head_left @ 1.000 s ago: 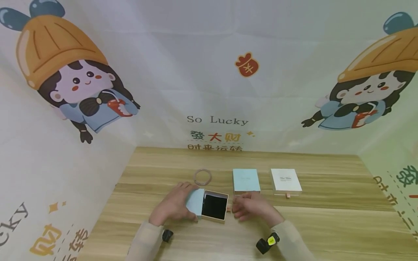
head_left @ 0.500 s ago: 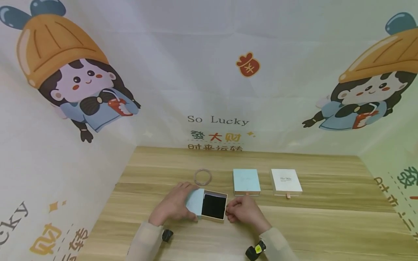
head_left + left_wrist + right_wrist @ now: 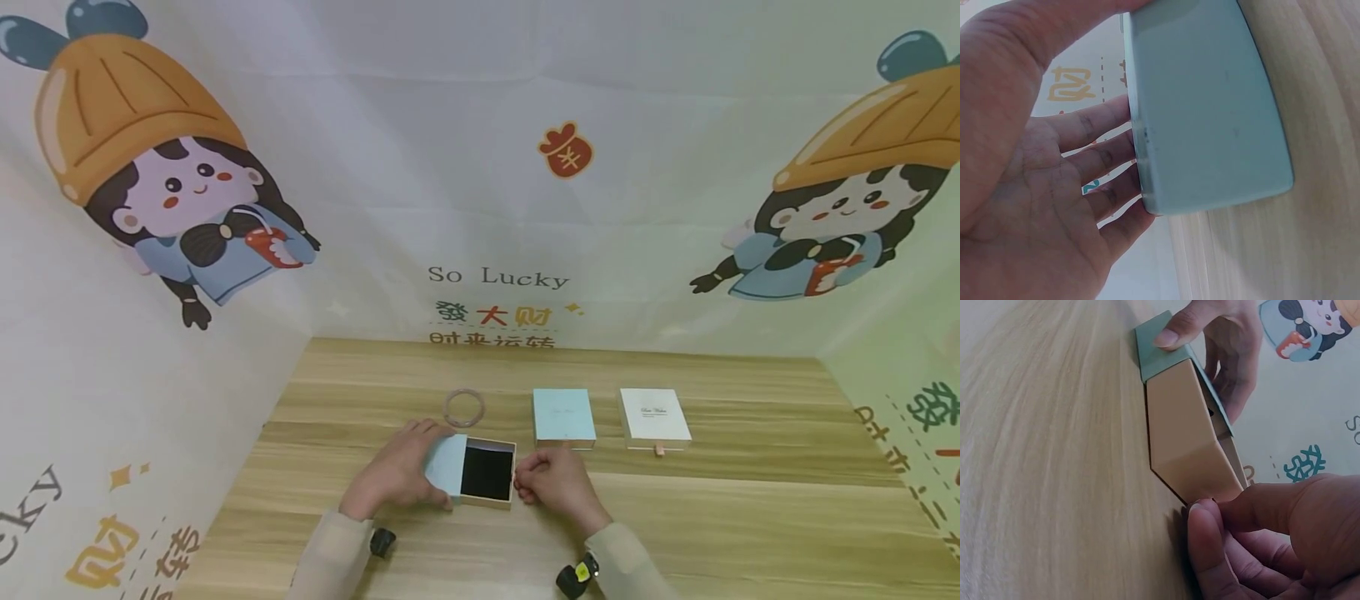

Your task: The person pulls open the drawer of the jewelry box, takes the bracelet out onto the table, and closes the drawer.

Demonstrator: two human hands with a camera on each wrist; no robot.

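A light blue drawer box (image 3: pixel 445 468) lies on the table, its tan drawer (image 3: pixel 1179 412) partly out to the right with a black lining (image 3: pixel 487 472) inside. My left hand (image 3: pixel 401 472) grips the blue sleeve (image 3: pixel 1210 112) by its sides, thumb on the near side and fingers on the far one. At the drawer's right end, my right hand (image 3: pixel 561 481) has thumb and index finger pinched together where the small pull tab sits, which they hide. Behind the left hand lies a pale, translucent bangle (image 3: pixel 464 407), touched by neither hand.
A second light blue box (image 3: pixel 564 414) lies closed behind the right hand. To its right is a closed white box (image 3: pixel 655 414) with printed lettering and a small tab. Printed cloth walls (image 3: pixel 375 208) border the wooden table (image 3: pixel 735 525) at the back and sides.
My right hand has moved left onto the drawer's end, covering the pull tab that showed earlier. The drawer has slid slightly into the sleeve. My left hand keeps its grip.
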